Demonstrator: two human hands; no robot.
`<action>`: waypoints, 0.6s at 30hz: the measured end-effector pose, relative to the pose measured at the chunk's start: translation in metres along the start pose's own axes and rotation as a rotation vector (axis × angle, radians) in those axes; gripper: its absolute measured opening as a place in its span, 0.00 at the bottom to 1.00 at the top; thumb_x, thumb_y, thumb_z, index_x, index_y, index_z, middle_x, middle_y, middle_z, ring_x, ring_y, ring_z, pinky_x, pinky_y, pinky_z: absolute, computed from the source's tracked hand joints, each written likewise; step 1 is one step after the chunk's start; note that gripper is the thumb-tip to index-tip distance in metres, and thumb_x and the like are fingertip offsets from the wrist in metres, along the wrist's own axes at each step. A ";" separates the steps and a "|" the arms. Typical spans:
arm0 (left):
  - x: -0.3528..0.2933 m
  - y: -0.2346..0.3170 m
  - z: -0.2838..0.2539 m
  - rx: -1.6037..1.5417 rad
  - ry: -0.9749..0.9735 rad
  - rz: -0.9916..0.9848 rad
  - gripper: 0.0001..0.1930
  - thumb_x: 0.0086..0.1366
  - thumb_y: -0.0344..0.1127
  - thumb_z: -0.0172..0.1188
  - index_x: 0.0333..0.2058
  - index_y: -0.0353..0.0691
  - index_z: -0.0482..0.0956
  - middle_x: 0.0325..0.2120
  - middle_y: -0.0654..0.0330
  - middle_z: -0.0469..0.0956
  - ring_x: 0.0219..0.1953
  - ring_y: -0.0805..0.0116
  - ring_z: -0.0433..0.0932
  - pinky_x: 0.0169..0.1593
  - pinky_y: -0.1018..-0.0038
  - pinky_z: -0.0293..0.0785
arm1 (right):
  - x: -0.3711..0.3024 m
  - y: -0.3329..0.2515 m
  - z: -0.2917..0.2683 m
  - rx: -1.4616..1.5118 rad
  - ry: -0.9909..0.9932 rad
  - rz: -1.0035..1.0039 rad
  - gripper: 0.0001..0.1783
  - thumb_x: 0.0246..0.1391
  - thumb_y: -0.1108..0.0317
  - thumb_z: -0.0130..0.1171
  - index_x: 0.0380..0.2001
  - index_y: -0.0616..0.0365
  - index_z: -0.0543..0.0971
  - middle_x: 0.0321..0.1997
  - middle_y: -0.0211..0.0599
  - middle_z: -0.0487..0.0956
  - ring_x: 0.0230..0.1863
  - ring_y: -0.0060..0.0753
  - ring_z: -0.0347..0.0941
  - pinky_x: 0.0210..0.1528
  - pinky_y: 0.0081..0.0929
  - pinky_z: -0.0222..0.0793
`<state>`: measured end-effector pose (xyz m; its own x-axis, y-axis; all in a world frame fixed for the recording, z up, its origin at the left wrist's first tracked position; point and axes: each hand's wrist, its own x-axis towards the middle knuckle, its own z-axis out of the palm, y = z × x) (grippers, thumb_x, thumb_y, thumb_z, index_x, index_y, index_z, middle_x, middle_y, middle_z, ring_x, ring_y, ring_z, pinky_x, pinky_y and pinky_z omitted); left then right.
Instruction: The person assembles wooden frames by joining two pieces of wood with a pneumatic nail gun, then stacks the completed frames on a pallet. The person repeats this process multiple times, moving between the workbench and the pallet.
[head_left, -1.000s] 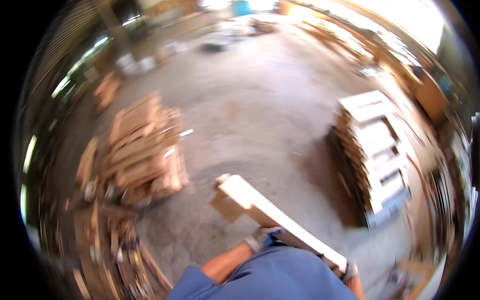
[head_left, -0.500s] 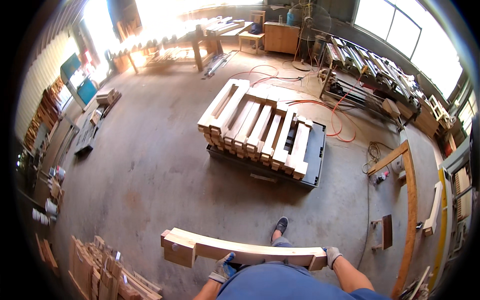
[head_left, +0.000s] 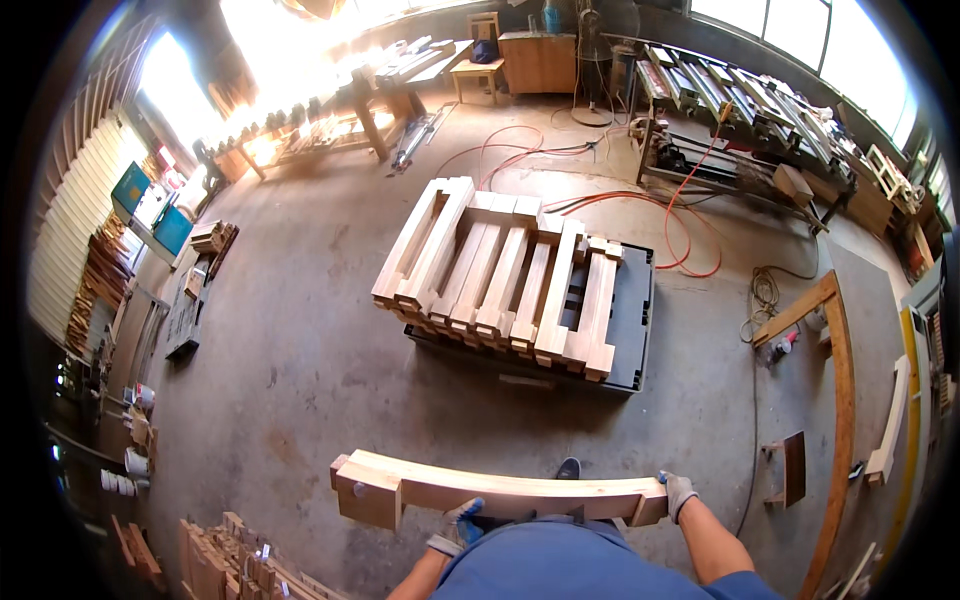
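Observation:
Held crosswise in front of my waist is a long pale wooden beam [head_left: 520, 485] with a thicker block at its left end and a smaller block at its right. My left hand [head_left: 461, 527], in a grey and blue glove, grips its lower edge left of the middle. The gloved right hand [head_left: 677, 492] is closed round the right end. Ahead on the floor, similar wooden pieces [head_left: 500, 270] are stacked side by side in layers on a black plastic pallet [head_left: 632, 310]. The beam is well apart from that stack.
Wood offcuts [head_left: 240, 560] are piled at the lower left. On the right stand a wooden frame [head_left: 843, 400] and a small brown-topped piece [head_left: 793, 470]. Red hoses [head_left: 680, 235] snake over the floor behind the pallet, near a long rack [head_left: 740, 100]. One of my shoes shows beyond the beam.
The view has shifted, and the stack sits slightly lower and further left in it. My shoe shows less behind the beam. Both hands keep their hold.

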<state>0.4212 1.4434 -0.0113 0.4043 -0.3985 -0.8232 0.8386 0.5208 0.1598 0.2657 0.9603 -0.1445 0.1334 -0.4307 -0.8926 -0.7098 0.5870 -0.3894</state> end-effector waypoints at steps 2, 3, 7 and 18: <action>0.005 0.007 0.024 0.111 -0.007 0.193 0.19 0.59 0.33 0.72 0.50 0.40 0.82 0.46 0.56 0.82 0.49 0.56 0.79 0.57 0.59 0.77 | 0.012 -0.014 -0.001 -0.049 0.026 -0.091 0.20 0.65 0.53 0.60 0.41 0.62 0.82 0.37 0.43 0.84 0.37 0.41 0.81 0.46 0.44 0.76; 0.019 0.014 0.010 0.132 0.044 0.165 0.21 0.60 0.33 0.71 0.52 0.38 0.80 0.46 0.54 0.82 0.49 0.55 0.79 0.57 0.60 0.77 | -0.005 -0.017 0.005 -0.093 0.034 -0.116 0.20 0.65 0.52 0.60 0.40 0.62 0.82 0.37 0.43 0.84 0.38 0.41 0.81 0.46 0.44 0.76; 0.046 0.046 0.053 0.047 -0.054 0.037 0.36 0.61 0.38 0.71 0.65 0.36 0.68 0.55 0.52 0.75 0.58 0.53 0.72 0.66 0.59 0.67 | -0.079 -0.067 0.026 -0.180 0.036 -0.083 0.22 0.62 0.51 0.63 0.39 0.63 0.83 0.38 0.43 0.83 0.41 0.42 0.80 0.50 0.43 0.75; 0.189 0.179 0.134 0.216 0.047 -0.005 0.23 0.61 0.37 0.74 0.52 0.38 0.77 0.44 0.59 0.81 0.49 0.63 0.80 0.54 0.66 0.79 | -0.202 -0.160 0.215 -1.512 0.076 -1.098 0.52 0.43 0.48 0.76 0.69 0.56 0.66 0.69 0.50 0.69 0.69 0.51 0.64 0.72 0.49 0.56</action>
<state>0.6963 1.3602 -0.0657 0.3867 -0.3622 -0.8481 0.9014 0.3429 0.2645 0.5012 1.1006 0.0489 0.9004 -0.1971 -0.3879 -0.2787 -0.9459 -0.1662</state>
